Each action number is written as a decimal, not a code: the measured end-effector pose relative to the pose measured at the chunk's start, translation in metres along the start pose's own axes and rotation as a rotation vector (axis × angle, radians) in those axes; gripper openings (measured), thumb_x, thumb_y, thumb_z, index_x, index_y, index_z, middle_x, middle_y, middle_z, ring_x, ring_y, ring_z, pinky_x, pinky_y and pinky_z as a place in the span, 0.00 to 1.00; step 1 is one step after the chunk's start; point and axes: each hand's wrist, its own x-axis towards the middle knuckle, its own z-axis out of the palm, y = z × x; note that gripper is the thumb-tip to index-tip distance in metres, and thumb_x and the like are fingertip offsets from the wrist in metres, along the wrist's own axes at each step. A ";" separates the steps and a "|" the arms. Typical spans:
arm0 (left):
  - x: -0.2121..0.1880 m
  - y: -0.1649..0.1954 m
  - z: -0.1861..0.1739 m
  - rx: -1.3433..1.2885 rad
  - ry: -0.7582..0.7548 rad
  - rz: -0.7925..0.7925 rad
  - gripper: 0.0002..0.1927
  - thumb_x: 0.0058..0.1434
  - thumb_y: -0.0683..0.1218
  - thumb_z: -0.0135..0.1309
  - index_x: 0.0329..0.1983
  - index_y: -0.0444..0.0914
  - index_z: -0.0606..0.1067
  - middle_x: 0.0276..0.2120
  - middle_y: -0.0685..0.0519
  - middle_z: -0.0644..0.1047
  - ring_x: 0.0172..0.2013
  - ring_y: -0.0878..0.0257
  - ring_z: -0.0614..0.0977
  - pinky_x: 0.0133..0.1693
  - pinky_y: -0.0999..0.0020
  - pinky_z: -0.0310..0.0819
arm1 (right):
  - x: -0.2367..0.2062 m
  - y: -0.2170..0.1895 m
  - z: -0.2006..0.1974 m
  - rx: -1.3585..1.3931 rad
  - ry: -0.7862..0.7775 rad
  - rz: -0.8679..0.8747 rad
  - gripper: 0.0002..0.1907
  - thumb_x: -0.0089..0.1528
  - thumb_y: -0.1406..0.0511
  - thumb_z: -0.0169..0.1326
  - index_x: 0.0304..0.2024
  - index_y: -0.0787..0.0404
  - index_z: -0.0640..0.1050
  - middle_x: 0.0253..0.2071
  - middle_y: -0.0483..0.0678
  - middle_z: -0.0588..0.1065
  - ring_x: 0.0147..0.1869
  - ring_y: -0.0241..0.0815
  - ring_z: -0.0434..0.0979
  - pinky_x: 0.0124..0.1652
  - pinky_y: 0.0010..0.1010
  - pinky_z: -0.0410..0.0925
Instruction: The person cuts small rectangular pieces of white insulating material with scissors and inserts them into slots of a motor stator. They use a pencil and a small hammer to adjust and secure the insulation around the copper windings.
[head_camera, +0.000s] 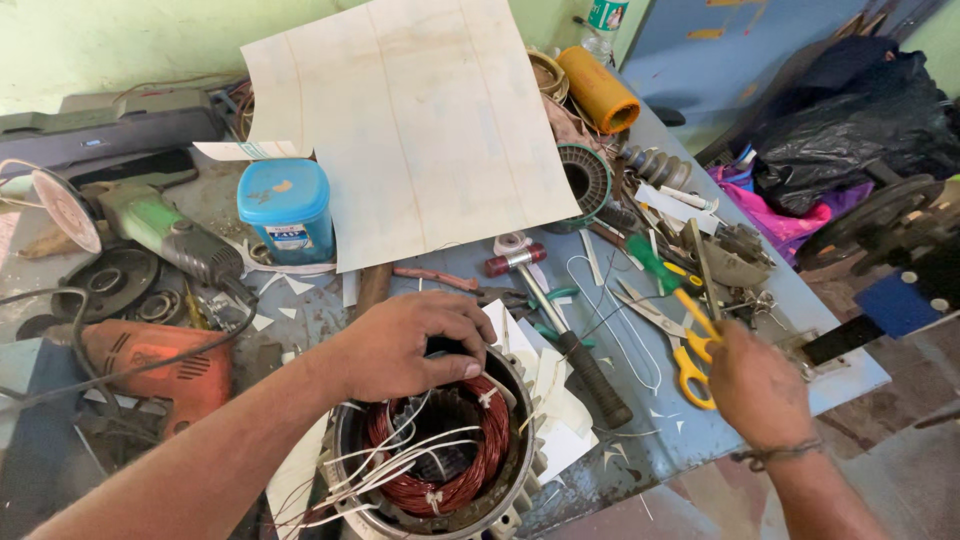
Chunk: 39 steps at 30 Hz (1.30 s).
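A round metal motor stator (440, 500) with copper windings (490, 425) and white sleeved leads stands at the near edge of the workbench. My left hand (410, 345) rests on its upper rim, fingers curled over the windings. My right hand (755, 385) is off to the right, closed around the yellow handles of a pair of scissors (690, 355) lying on the bench. A screwdriver with a green and yellow handle (665, 275) lies just above that hand.
A large sheet of pale insulating paper (420, 120) leans over the bench. A hammer (560, 325), blue tub (288, 210), green angle grinder (150, 225), orange power tool (150, 365), orange roll (598, 88) and black bags (850, 110) crowd around.
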 end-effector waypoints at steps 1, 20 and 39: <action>0.000 0.000 0.000 -0.006 0.004 0.017 0.06 0.56 0.46 0.61 0.35 0.40 0.81 0.46 0.55 0.82 0.50 0.56 0.82 0.53 0.61 0.74 | -0.004 -0.002 -0.010 0.015 0.110 0.025 0.12 0.68 0.62 0.50 0.51 0.59 0.74 0.34 0.52 0.75 0.37 0.56 0.76 0.39 0.48 0.69; 0.010 0.006 0.000 -0.111 0.006 -0.114 0.11 0.55 0.49 0.64 0.31 0.37 0.77 0.42 0.52 0.85 0.46 0.57 0.86 0.49 0.61 0.78 | -0.051 -0.183 -0.127 2.124 0.261 -0.191 0.16 0.74 0.51 0.47 0.38 0.51 0.65 0.27 0.43 0.57 0.29 0.39 0.52 0.29 0.36 0.57; 0.007 0.011 0.003 -0.016 0.008 -0.264 0.12 0.54 0.52 0.63 0.37 0.43 0.80 0.38 0.53 0.84 0.43 0.55 0.85 0.45 0.60 0.77 | 0.029 -0.218 -0.128 2.589 0.015 0.156 0.33 0.71 0.38 0.31 0.28 0.57 0.55 0.19 0.44 0.49 0.21 0.37 0.43 0.21 0.33 0.47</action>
